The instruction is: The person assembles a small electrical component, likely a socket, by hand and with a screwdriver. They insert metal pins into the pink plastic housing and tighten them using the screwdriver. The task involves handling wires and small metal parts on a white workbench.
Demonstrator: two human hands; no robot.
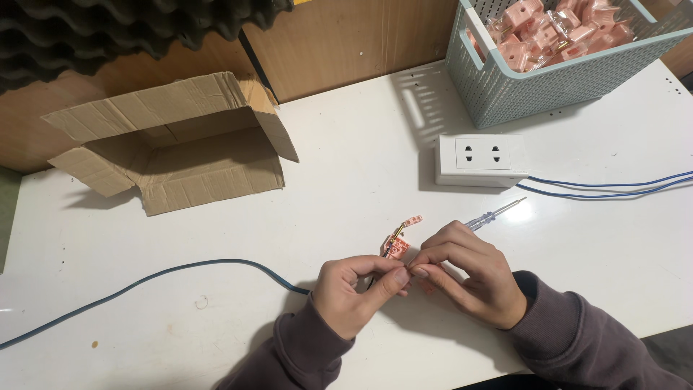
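A small pink plug part [398, 244] is held near the front edge of the white table [346, 188], between the two hands. The left hand [354, 292] is closed narrowly, its thumb and forefinger pinched at the part's lower end, where a blue cable [144, 280] is led in from the left. The right hand [469, 278] is curled beside it, its fingertips pressed on the same part, and a screwdriver [494, 214] with a clear handle is gripped in it, the shaft pointing up and to the right. A white socket box [480, 160] is seen just beyond the hands, with blue wires [613, 189] run off to the right. A grey basket [505, 94] of pink parts is placed behind it, and an open cardboard box [180, 144] is lying well to the left.
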